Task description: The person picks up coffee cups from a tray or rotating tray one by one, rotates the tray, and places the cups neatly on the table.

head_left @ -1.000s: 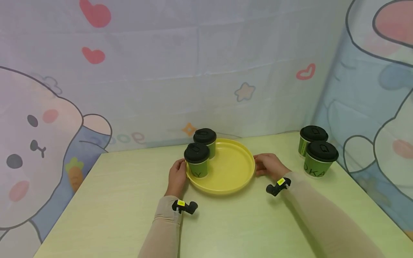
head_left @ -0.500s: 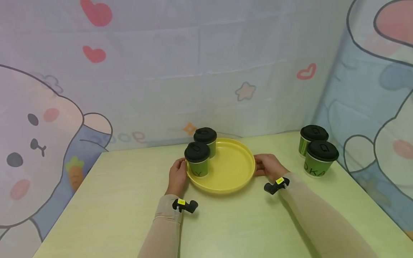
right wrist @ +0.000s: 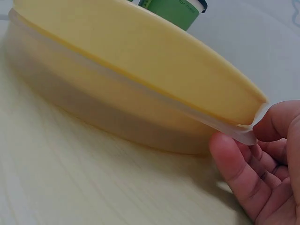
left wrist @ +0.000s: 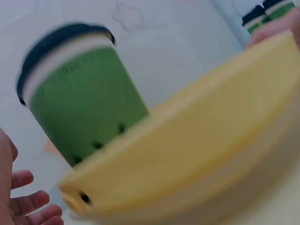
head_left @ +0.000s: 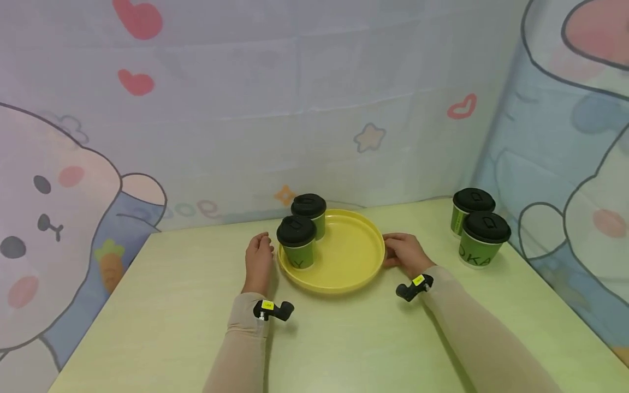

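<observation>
A round yellow tray carries two green paper coffee cups with black lids on its left side: a front cup and a back cup partly behind it. My left hand is just left of the rim, apart from it, its fingers loosely bent with nothing in them. The left wrist view shows a gap between these fingers and the tray's edge. On the opposite side, my right hand holds the tray's right rim, thumb against the edge and a finger below.
Two more lidded green cups, a near cup and a far cup, stand close together on the right of the pale table. A printed cloth backdrop rises behind the table, with another printed cloth along the right side.
My left hand has let go of the tray's left rim and drawn slightly away to the left. The right hand stays at the rim; tray and cups keep their places on the table.
</observation>
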The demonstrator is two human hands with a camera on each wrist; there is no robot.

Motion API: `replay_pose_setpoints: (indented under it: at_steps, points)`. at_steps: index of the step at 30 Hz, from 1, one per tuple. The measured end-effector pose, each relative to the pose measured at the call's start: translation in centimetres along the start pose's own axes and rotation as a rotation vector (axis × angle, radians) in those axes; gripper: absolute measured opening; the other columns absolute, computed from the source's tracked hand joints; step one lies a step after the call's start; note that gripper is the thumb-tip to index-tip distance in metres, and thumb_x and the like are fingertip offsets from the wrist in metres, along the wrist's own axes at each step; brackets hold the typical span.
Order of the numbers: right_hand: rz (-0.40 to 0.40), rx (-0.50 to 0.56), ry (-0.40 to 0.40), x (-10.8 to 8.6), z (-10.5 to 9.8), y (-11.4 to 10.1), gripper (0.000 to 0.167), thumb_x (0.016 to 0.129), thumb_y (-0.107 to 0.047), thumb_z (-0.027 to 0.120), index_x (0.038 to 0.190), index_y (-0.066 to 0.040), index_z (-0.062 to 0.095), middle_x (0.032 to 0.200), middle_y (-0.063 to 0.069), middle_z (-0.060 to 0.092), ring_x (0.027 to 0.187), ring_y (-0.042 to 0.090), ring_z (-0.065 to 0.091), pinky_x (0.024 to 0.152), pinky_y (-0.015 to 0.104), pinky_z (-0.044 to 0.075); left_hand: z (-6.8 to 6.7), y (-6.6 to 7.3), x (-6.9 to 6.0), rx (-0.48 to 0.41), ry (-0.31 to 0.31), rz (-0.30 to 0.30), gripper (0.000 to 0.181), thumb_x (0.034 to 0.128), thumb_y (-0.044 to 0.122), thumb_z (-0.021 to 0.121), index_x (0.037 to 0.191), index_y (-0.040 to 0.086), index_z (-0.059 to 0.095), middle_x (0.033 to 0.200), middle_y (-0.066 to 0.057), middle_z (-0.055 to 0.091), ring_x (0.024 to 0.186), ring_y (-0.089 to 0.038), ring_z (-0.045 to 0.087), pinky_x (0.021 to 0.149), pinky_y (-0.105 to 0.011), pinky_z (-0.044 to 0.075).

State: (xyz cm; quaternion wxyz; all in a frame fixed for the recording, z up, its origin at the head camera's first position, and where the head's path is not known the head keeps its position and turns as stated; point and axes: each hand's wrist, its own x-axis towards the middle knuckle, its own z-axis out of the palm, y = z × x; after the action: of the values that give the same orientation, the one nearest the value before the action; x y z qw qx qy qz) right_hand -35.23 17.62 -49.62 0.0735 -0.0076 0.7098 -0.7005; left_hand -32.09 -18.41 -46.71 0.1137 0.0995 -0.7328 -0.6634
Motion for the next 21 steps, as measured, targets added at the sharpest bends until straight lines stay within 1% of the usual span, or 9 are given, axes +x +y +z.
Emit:
replay_pose_setpoints:
  at_steps: [3,7,9,12,14,16,17,19,21]
  points:
    - [-0.003,-0.003,0.001,-0.1,0.1,0.1,0.041,0.099,-0.009,0.052,0.136,0.006,0.058,0.087,0.006,0.069,0.07,0.014,0.064,0.061,0.028,0.058,-0.3,2.0,-0.6,-0.055,0.051,0.041,0.044,0.1094,0.028,0.038,0.146,0.006,0.046,0.143,-0.015,0.05,0.127,-0.03,0.05,0.106,-0.044,0.04]
    - [0.002,-0.007,0.022,-0.1,0.2,0.3,0.039,0.098,-0.009,0.052,0.135,0.005,0.06,0.087,0.006,0.068,0.069,0.014,0.063,0.06,0.028,0.058,0.2,4.5,-1.6,-0.117,0.14,0.142,0.04,0.1087,0.024,0.039,0.144,0.009,0.048,0.14,-0.01,0.05,0.122,-0.025,0.049,0.101,-0.039,0.04]
    - [0.002,-0.009,0.027,-0.1,0.2,0.4,0.038,0.098,-0.009,0.053,0.134,0.004,0.061,0.087,0.007,0.068,0.069,0.015,0.063,0.06,0.028,0.058,0.9,5.6,-2.1,-0.161,0.181,0.217,0.038,0.1078,0.02,0.039,0.143,0.01,0.048,0.138,-0.008,0.049,0.117,-0.022,0.048,0.097,-0.035,0.04]
    - [-0.001,-0.014,0.014,0.0,0.1,0.4,0.038,0.1,-0.009,0.052,0.135,0.004,0.06,0.09,0.008,0.068,0.071,0.015,0.063,0.061,0.028,0.058,2.1,7.1,-2.9,-0.204,0.213,0.375,0.038,0.1065,0.014,0.041,0.143,0.008,0.047,0.135,-0.007,0.048,0.115,-0.022,0.047,0.096,-0.033,0.038]
    - [0.001,-0.011,0.008,0.0,0.1,0.3,0.038,0.101,-0.01,0.052,0.135,0.004,0.059,0.092,0.008,0.068,0.071,0.015,0.063,0.061,0.028,0.058,3.0,7.9,-3.5,-0.196,0.191,0.493,0.038,0.1059,0.01,0.041,0.144,0.007,0.046,0.135,-0.006,0.048,0.116,-0.022,0.047,0.097,-0.032,0.038]
    - [0.005,-0.008,0.004,-0.1,0.0,0.1,0.038,0.101,-0.011,0.053,0.136,0.004,0.059,0.092,0.008,0.068,0.071,0.015,0.063,0.062,0.028,0.058,4.1,8.7,-4.1,-0.21,0.133,0.61,0.039,0.105,0.007,0.04,0.144,0.004,0.045,0.136,-0.009,0.047,0.118,-0.025,0.048,0.1,-0.032,0.04]
    - [0.006,-0.008,0.001,-0.1,0.0,0.0,0.039,0.101,-0.011,0.053,0.136,0.004,0.059,0.093,0.008,0.068,0.071,0.015,0.063,0.062,0.028,0.058,4.7,8.9,-4.5,-0.222,0.087,0.659,0.04,0.1047,0.005,0.039,0.144,0.003,0.045,0.137,-0.01,0.047,0.118,-0.028,0.049,0.102,-0.032,0.041]
    - [0.005,-0.005,-0.001,0.0,-0.1,-0.1,0.039,0.101,-0.011,0.053,0.136,0.004,0.059,0.092,0.008,0.068,0.07,0.015,0.063,0.061,0.029,0.058,5.9,9.3,-5.2,-0.251,-0.019,0.724,0.04,0.1036,0.001,0.04,0.144,0.001,0.045,0.138,-0.014,0.047,0.115,-0.031,0.052,0.102,-0.03,0.043]
    - [0.0,-0.006,-0.003,0.0,-0.1,-0.1,0.039,0.101,-0.011,0.053,0.136,0.004,0.059,0.092,0.008,0.069,0.07,0.015,0.063,0.061,0.029,0.059,7.2,9.3,-5.8,-0.234,-0.128,0.76,0.039,0.1027,-0.001,0.042,0.142,0.0,0.048,0.135,-0.019,0.049,0.111,-0.035,0.055,0.099,-0.03,0.047]
